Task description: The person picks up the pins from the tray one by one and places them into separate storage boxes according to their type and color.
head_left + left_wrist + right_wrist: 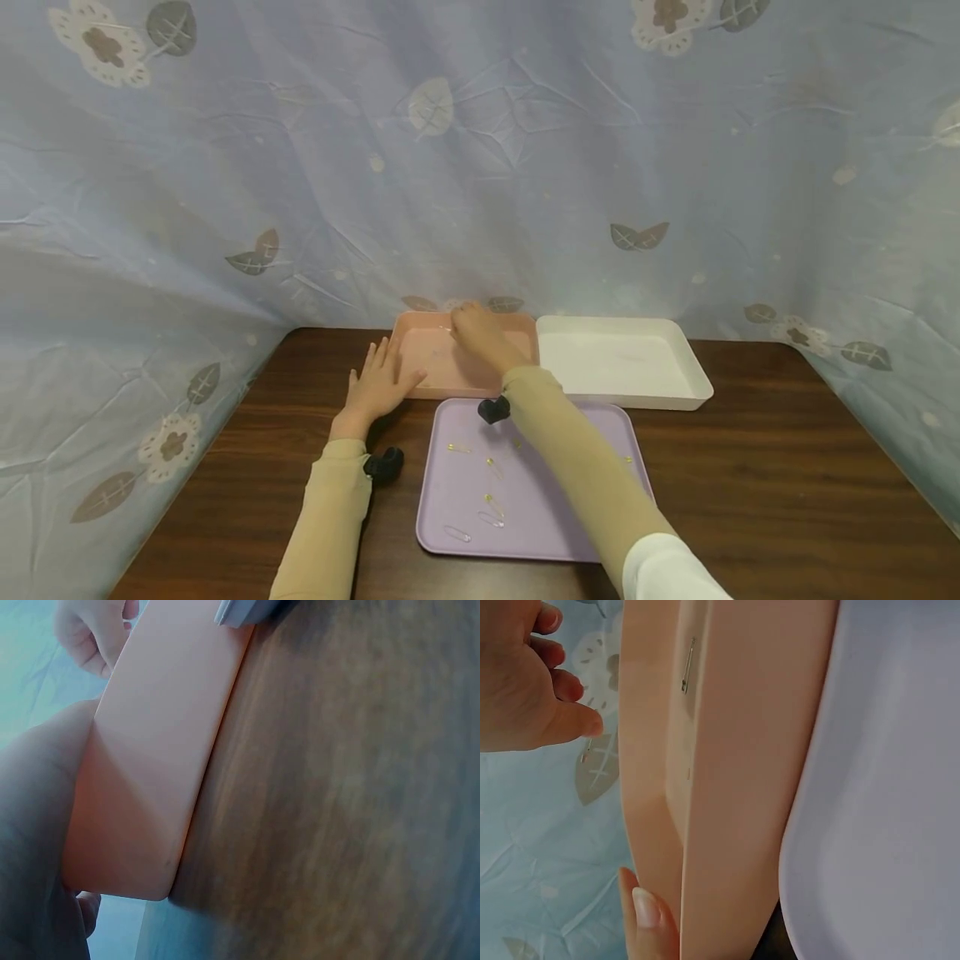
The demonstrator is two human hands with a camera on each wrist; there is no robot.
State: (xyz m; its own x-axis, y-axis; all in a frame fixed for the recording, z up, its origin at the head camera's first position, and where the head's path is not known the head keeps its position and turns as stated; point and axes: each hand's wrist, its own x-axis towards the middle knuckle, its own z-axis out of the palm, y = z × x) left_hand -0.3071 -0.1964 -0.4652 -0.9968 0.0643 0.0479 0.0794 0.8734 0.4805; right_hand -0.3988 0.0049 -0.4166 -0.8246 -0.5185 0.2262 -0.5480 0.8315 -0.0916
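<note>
My right hand [480,336] is over the pink tray [442,371]. Between its thumb and fingertips it pinches a small safety pin [586,751], visible in the right wrist view. Another safety pin [688,667] lies inside the pink tray. My left hand [372,389] rests at that tray's left side, fingers spread and thumb over the near rim. Below, on the purple tray [442,492], several safety pins lie scattered: gold ones [491,502] and silver ones [457,533]. My right forearm covers part of this tray.
To the right of the pink tray stands a white tray [622,362] with low walls. All three trays are on a dark wooden table [780,467]. A patterned cloth [487,167] hangs behind the table and along its sides.
</note>
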